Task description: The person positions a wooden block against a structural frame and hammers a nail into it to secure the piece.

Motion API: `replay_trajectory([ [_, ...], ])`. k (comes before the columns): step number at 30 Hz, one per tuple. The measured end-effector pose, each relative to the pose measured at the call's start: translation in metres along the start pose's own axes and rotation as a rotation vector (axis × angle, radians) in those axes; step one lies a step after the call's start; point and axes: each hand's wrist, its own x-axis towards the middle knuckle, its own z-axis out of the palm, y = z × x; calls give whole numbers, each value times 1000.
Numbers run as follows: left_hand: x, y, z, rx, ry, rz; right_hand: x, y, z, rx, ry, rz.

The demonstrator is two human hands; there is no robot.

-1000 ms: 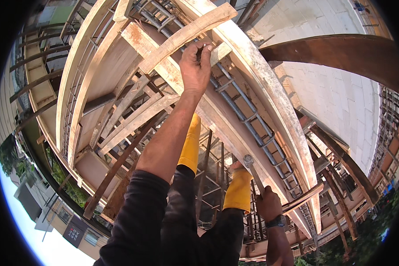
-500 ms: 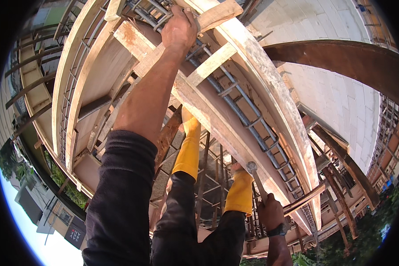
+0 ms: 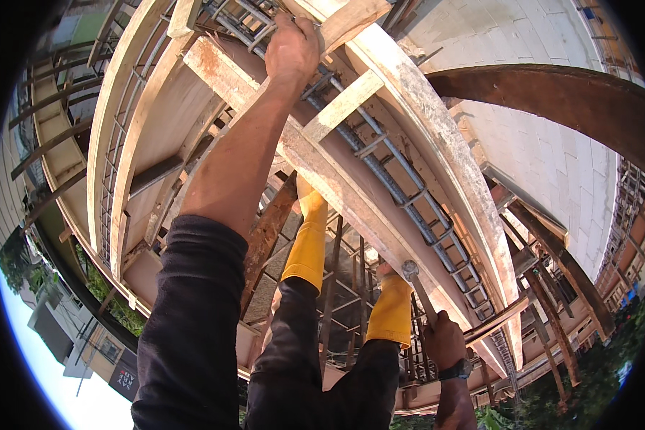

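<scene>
Left hand curls round the far wooden crosspiece, apparently unfixed, right hand closed on a hammer, while a nearer batten already spans the formwork.

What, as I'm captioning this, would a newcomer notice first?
Bright yellow boots stand out around the centre. Near the top edge, the left hand is at a short board. At lower right, the right hand holds a hammer.
</scene>
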Motion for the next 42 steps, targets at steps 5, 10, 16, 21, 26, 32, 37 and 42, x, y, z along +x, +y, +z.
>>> replay_trajectory([
  [5,9,-15,3,-224,80,77,2,3,-2,10,-5,-5],
  [10,5,-10,10,-564,204,387,3,6,-1,28,-18,-4],
  [16,3,10,21,-488,172,453,3,0,-2,25,-14,0],
  [21,3,14,26,-360,136,460,2,3,-1,13,-7,-10],
  [26,4,11,29,-251,205,487,1,-1,-1,20,-8,-10],
  [32,2,12,30,-251,187,540,-7,-11,-22,185,-8,-54],
  [37,5,4,34,-224,172,540,3,-79,-86,548,141,-313],
  [42,2,13,32,-278,157,510,60,-135,-120,730,331,-374],
])
